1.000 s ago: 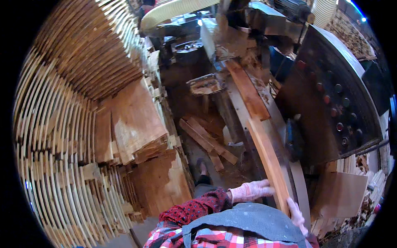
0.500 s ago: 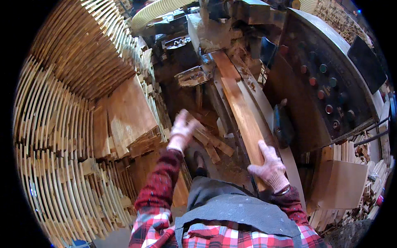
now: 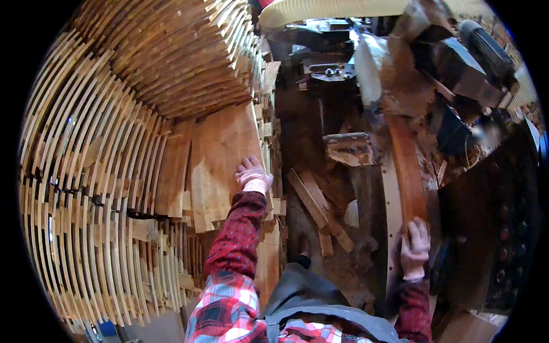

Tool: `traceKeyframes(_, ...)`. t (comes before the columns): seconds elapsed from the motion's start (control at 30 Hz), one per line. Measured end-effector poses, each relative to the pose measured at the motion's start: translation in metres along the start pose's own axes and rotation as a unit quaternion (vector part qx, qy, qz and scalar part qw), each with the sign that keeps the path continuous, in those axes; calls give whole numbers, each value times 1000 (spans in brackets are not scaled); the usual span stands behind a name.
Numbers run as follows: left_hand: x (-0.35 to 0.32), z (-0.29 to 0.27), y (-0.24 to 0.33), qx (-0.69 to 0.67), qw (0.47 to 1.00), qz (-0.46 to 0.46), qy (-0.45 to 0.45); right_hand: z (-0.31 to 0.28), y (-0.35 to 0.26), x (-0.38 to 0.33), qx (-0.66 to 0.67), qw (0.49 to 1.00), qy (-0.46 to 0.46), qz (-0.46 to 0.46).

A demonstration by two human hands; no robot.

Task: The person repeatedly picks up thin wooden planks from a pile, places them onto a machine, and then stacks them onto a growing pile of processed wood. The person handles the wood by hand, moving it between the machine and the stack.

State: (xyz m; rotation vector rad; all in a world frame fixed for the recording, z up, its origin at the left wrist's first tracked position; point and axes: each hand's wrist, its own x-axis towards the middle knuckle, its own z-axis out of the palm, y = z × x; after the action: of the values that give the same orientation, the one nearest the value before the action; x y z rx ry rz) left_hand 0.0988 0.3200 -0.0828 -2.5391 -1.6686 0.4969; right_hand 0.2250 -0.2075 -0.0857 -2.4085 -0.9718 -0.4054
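Note:
My left hand (image 3: 252, 174), in a pale glove, lies with its fingers spread on the top edge of a wide wooden board (image 3: 223, 163). That board rests on a pile between tall stacks of planks. My right hand (image 3: 416, 250), gloved too, is stretched out flat at the near end of a long reddish-brown board (image 3: 407, 171). This board lies lengthwise on a narrow machine bed (image 3: 393, 214), its far end running under the dusty machine head (image 3: 403, 83).
Stacked planks (image 3: 86, 240) fill the left side. Loose wood strips (image 3: 313, 203) lie on the floor between the pile and the machine. A dark control panel (image 3: 503, 228) stands at the right. A cream ribbed hose (image 3: 337, 10) crosses the top.
My view has swung left. My left hand has gone from above the floor to the wide board on the pile. My right hand remains at the machine, on the near end of a board there.

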Motion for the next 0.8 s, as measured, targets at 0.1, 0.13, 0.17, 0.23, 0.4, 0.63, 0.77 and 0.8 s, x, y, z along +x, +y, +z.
traceKeyframes(0.1,1,-24,-44,-87,995,34,-43,39,15,38,-19,999,-2,44)
traceKeyframes(0.13,1,-35,-67,-116,991,22,-63,45,10,54,13,999,-8,50)
traceKeyframes(0.17,7,-25,-99,-171,983,28,-62,50,4,71,46,997,-10,54)
traceKeyframes(0.23,0,11,-168,-345,925,158,-16,73,17,99,41,999,7,14)
traceKeyframes(0.4,-112,29,-137,-837,532,88,-93,82,13,151,-54,989,-84,109)
traceKeyframes(0.63,-333,39,-8,-824,495,212,-177,-67,-190,-42,168,962,-181,-114)
traceKeyframes(0.77,-312,-2,-2,-521,727,429,-128,-101,-91,-161,88,995,-47,-29)
traceKeyframes(0.8,-282,-11,-6,-499,779,376,-47,-114,-80,-182,49,997,-55,31)
